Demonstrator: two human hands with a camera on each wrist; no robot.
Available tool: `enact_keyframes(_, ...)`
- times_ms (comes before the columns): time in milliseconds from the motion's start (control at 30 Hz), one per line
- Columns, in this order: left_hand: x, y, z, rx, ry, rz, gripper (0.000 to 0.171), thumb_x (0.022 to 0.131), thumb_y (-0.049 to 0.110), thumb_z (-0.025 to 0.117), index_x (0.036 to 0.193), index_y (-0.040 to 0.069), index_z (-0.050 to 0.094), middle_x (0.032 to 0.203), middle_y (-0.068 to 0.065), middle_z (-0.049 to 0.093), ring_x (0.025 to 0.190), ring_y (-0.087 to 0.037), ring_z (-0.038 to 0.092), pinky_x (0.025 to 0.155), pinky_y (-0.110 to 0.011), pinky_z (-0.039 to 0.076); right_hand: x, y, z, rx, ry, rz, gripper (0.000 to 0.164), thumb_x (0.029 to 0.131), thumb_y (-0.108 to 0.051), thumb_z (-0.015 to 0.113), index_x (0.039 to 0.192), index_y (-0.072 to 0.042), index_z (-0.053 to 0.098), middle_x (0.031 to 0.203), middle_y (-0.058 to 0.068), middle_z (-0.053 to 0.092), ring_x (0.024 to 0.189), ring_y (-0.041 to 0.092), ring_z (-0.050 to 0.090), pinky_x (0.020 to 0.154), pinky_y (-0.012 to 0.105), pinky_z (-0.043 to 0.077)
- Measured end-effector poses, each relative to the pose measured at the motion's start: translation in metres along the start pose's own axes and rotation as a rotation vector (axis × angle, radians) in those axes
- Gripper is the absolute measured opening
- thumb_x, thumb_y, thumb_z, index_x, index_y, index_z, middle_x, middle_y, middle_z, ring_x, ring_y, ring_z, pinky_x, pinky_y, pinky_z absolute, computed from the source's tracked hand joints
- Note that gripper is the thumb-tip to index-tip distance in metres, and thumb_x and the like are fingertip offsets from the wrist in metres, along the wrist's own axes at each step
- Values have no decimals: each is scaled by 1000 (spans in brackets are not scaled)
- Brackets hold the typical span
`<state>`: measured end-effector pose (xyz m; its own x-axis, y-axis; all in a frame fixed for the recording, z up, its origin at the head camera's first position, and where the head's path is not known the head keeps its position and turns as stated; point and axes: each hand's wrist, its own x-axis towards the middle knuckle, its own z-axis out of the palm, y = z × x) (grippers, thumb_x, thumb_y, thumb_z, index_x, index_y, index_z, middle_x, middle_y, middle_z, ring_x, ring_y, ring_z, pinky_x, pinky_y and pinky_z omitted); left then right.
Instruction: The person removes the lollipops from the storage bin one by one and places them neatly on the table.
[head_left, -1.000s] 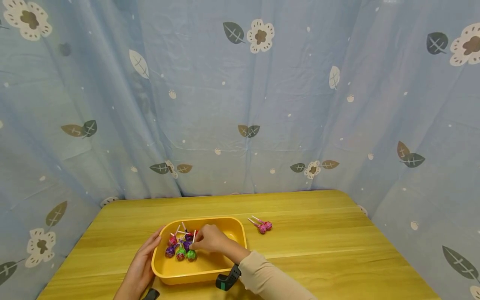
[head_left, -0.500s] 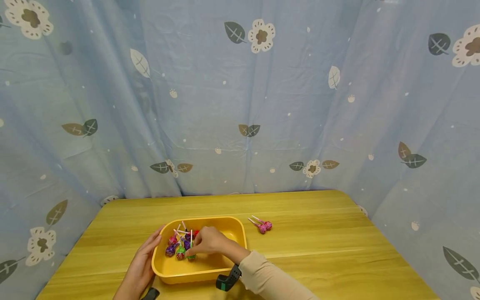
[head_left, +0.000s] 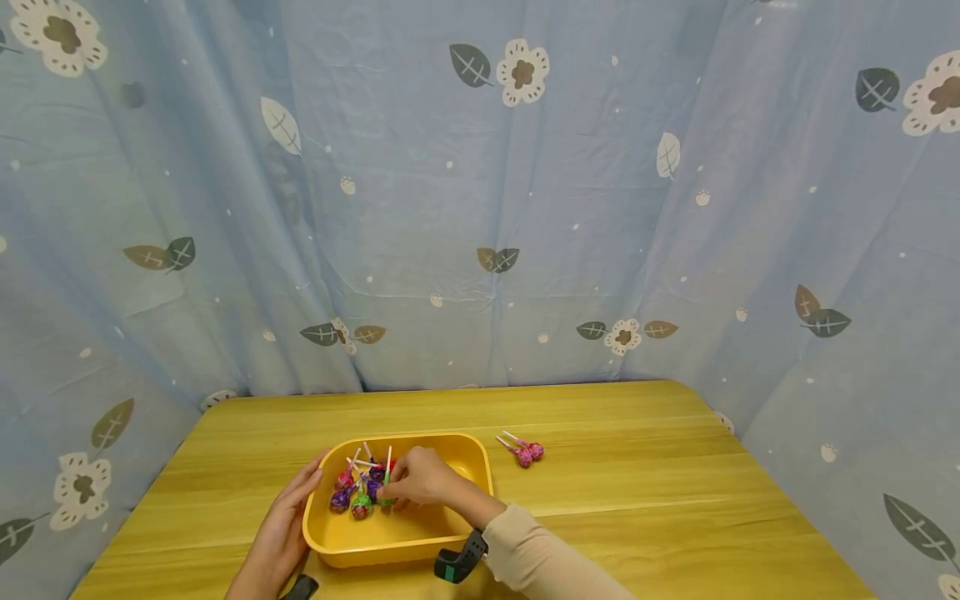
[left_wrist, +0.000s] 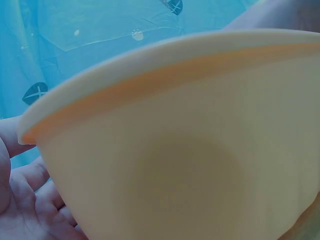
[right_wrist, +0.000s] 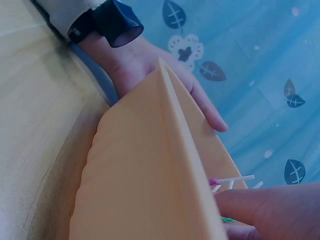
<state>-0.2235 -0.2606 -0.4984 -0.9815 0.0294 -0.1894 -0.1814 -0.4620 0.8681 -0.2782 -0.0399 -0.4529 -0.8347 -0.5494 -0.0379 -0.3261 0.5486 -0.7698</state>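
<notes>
My right hand (head_left: 423, 477) reaches into a yellow plastic tray (head_left: 375, 557) and pinches a green-wrapped lollipop (head_left: 387, 468), whose white stick points up. Its candy end is mostly hidden by the fingers. Close to these fingers lies a cluster of wrapped lollipops: a green-and-red lollipop (head_left: 362, 506), a purple lollipop (head_left: 341, 501) and a pink lollipop (head_left: 345, 481) among them. My left hand (head_left: 281, 529) rests against the tray's left outer side, its fingers stretched along the wall just under the rim. In the left wrist view, the tray wall (left_wrist: 185, 165) covers part of those fingers.
Two pink lollipops (head_left: 527, 453) lie on the wooden table (head_left: 637, 500) to the right of the tray. A blue curtain (head_left: 420, 208) with flowers and leaves hangs behind the table and along both sides. Each wrist wears a black band.
Inside the tray, the right hand's fingers have shifted a little, and the green lollipop has moved from lying by the fingers to standing with its stick up. The left hand stays put.
</notes>
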Motion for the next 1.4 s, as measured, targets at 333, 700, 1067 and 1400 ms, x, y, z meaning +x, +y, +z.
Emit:
enact_keyframes(333, 1, 0, 1, -9, -8, 7, 49, 100, 39, 51, 146, 29, 38, 149, 7, 23, 145, -17, 11, 107, -25, 31, -8, 4, -8, 262, -13, 48, 9, 87, -9, 72, 81, -3, 70, 69, 11, 67, 60, 26, 68, 51, 34, 57)
enact_keyframes(700, 0, 3, 1, 0, 6, -13, 58, 100, 41, 51, 152, 25, 29, 151, 5, 20, 143, -16, 13, 107, -26, 30, -16, 8, -20, 478, -50, 45, 9, 91, -8, 66, 90, 0, 71, 81, 8, 67, 72, 31, 69, 62, 43, 59)
enact_keyframes(1067, -1, 1, -1, -10, -4, -3, 34, 100, 40, 52, 134, 35, 47, 138, 13, 34, 141, -13, 18, 107, -25, 32, -22, 12, -37, 575, 12, 57, 14, 93, -10, 66, 97, 4, 68, 87, 12, 67, 74, 30, 68, 72, 49, 57)
enact_keyframes(1400, 0, 1, 1, -17, -11, -1, 37, 100, 40, 52, 135, 32, 45, 142, 11, 28, 144, -17, 11, 107, -23, 31, -27, 17, -56, 588, 68, 66, 17, 93, -10, 65, 100, 5, 67, 88, 14, 66, 75, 26, 68, 76, 47, 56)
